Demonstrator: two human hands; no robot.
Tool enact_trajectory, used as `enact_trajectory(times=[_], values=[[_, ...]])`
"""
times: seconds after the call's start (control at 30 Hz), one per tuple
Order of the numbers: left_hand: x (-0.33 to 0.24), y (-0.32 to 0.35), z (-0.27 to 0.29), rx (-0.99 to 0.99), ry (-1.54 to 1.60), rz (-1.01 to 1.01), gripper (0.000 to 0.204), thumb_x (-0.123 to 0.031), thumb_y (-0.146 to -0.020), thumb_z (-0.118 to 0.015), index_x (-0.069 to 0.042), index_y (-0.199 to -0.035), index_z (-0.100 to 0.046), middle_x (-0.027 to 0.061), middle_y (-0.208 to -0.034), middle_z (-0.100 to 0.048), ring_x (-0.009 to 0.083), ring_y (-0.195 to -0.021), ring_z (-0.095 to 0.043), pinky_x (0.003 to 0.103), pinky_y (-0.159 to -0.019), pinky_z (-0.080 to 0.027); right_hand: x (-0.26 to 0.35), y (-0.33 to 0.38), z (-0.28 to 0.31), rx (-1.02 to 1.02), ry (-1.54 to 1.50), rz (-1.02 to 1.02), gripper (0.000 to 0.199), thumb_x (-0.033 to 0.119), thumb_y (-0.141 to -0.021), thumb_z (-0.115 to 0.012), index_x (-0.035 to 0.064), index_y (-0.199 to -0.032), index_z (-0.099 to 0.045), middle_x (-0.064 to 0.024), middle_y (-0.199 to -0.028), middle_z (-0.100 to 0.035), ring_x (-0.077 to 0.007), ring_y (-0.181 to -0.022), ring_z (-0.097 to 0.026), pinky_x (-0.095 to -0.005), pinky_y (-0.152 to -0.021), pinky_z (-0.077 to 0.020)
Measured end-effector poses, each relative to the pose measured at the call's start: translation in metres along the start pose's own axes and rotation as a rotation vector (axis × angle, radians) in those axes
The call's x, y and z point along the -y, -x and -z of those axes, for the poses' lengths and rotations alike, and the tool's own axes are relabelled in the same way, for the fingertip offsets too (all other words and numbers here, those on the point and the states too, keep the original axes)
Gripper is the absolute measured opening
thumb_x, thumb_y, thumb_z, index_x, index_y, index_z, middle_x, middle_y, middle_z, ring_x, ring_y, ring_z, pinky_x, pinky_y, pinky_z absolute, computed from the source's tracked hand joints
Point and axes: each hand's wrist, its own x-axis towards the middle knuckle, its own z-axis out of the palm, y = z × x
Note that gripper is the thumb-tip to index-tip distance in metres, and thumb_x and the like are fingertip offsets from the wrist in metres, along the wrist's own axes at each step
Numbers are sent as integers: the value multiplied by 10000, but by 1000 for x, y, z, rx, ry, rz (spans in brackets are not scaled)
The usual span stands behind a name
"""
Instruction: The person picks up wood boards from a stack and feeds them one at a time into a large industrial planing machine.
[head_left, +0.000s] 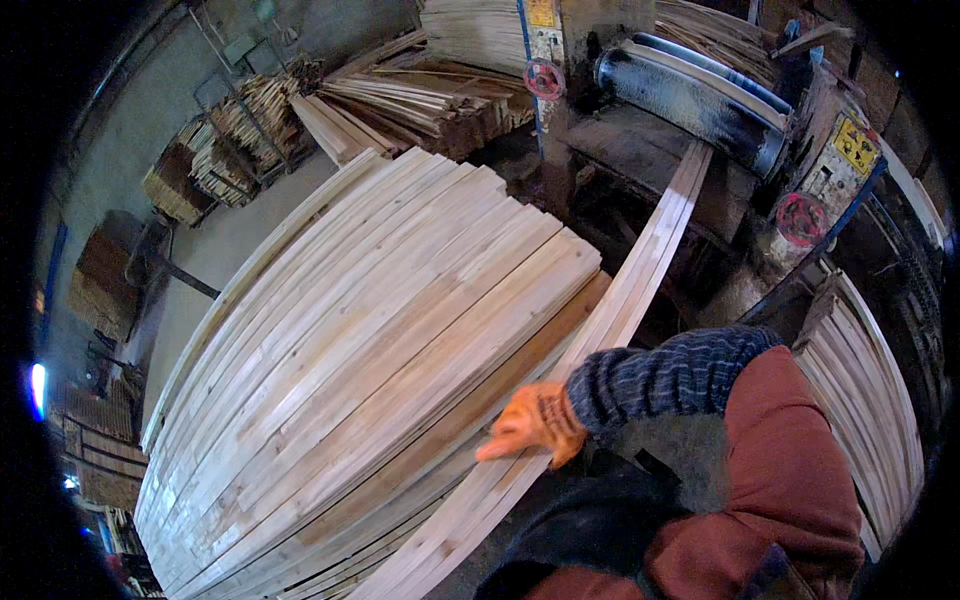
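My right hand (pixel 540 425), in an orange work glove, lies across a run of long, narrow wooden strips (pixel 625 290). Its fingers reach over toward the far edge and the thumb side comes down at the near edge, so it grips the strips; the fingertips are slightly blurred. Side by side, these strips run up to a machine with a large dark roller (pixel 690 105). My left hand is not in view. Just left of the strips stands a large stack of pale planks (pixel 370 350), laid edge to edge on top.
Red handwheels (pixel 544 79) (pixel 801 219) sit on both machine posts. More wooden strips (pixel 865 400) are stacked at the right. Behind the big stack lie loose boards (pixel 420 105), and bundled wood (pixel 235 140) stands along the far-left wall.
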Motion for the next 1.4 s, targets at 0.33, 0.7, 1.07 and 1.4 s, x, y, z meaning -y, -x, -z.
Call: enact_trajectory(times=[0.33, 0.7, 1.07, 1.4], values=[[60, 101, 7, 180, -199, -81, 773, -702, -898, -609, -140, -1428, -572, 138, -1444, -582, 392, -1291, -549, 614, -1121, -387, -106, 182, -5, -104, 345, -303, 1132, 130, -585, -770, 317, -1613, -335, -188, -1320, -614, -372, -1206, -593, -485, -1068, -441], [177, 191, -62, 261, 368, 353, 796, -769, -866, -620, -150, -1367, -603, 83, -1364, -647, 357, -1278, -558, 619, -1110, -415, -73, 140, -59, 48, 281, -214, 1092, 288, -600, -768, 242, -1609, -354, -201, -1329, -622, -368, -1186, -617, -518, -1039, -450], [88, 209, -102, 666, -843, 183, 486, -243, -950, -726, -37, -1378, -621, 112, -1234, -706, 278, -1171, -670, 380, -1038, -514, -69, 85, -92, -108, 136, -222, 919, 230, -595, -777, 190, -1476, -519, -176, -1135, -680, -408, -1047, -636, -556, -942, -488], [46, 92, -43, 704, -1708, -814, 576, -213, -619, -777, -155, -1183, -676, 113, -1113, -680, 333, -1123, -625, 464, -1008, -481, -163, 216, -121, -382, 525, -239, 755, 218, -743, -650, 45, -1463, -503, -242, -1299, -588, -456, -1192, -551, -592, -1083, -415]])
